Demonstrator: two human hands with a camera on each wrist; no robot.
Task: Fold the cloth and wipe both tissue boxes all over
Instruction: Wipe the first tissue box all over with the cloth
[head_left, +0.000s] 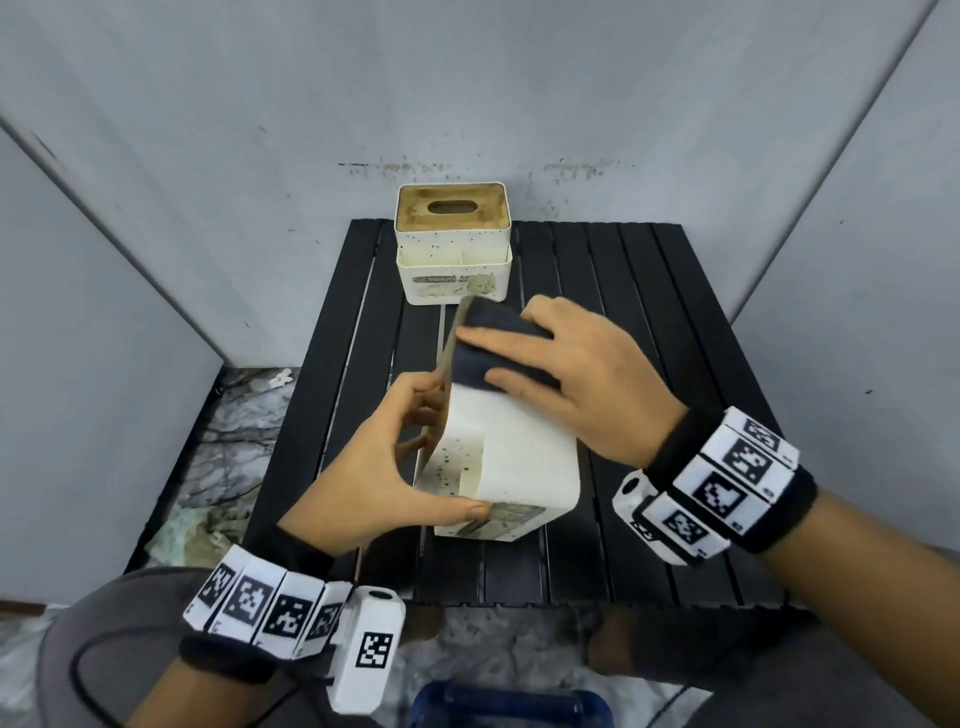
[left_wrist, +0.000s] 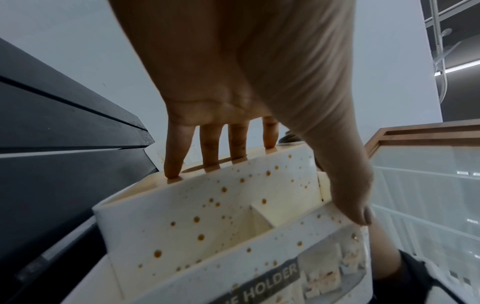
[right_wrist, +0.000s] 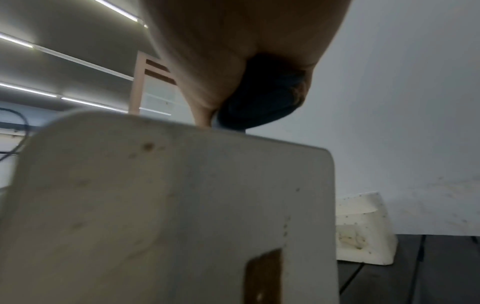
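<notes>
A white speckled tissue box (head_left: 519, 457) lies tipped on its side on the black slatted table (head_left: 675, 322), its wooden lid facing left. My left hand (head_left: 384, 467) grips it, thumb on the near labelled face and fingers (left_wrist: 174, 152) over the far edge of the box (left_wrist: 221, 216). My right hand (head_left: 587, 374) holds the folded dark cloth (head_left: 493, 343) pressed on the box's upward face near the lid edge. The right wrist view shows the cloth (right_wrist: 259, 102) bunched under the palm above the box (right_wrist: 168, 205). The second tissue box (head_left: 452, 260) stands upright at the table's back edge.
Grey walls close in the table at the back and on both sides. The second box (right_wrist: 363, 226) stands just beyond the cloth. A blue object (head_left: 509, 701) sits below the table's front edge. Marbled floor with litter (head_left: 208, 519) shows on the left.
</notes>
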